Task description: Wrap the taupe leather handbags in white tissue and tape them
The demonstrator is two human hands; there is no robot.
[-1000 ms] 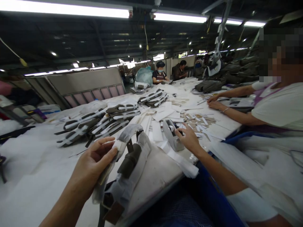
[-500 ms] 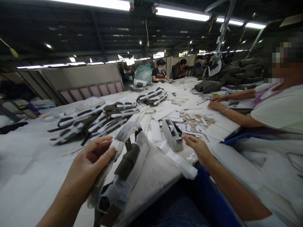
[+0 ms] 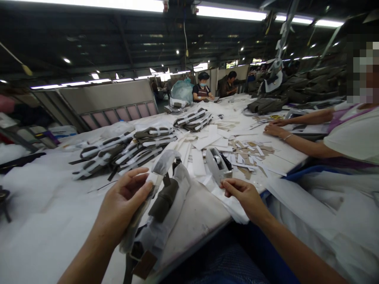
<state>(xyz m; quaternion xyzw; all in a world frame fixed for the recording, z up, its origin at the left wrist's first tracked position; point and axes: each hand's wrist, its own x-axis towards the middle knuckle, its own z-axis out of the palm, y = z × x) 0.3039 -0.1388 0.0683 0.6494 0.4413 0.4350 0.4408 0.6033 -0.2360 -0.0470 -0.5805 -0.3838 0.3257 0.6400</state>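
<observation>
My left hand (image 3: 126, 201) grips a dark olive bag handle (image 3: 164, 197), partly wrapped in thin whitish sheet. Its thumb presses a white strip of the wrapping against the fingers. A brown tag (image 3: 145, 263) hangs at the near end of the handle. My right hand (image 3: 244, 195) is closed in a pinch just in front of the grey tape dispenser (image 3: 216, 165). Whatever lies between those fingertips is too small to make out. Under and beside the right hand, a white sheet (image 3: 227, 201) drapes over the table edge.
Wrapped dark bundles (image 3: 127, 148) lie piled on the white-covered table (image 3: 201, 205). Paper strips (image 3: 207, 140) and brown card scraps (image 3: 244, 148) spread beyond the dispenser. A co-worker's hands (image 3: 275, 128) work at right. A blue bin (image 3: 263, 232) with white sheeting stands there too.
My right hand has moved left and slightly down, to the front of the tape dispenser, and its fingers have drawn together. My left hand keeps its grip on the handle.
</observation>
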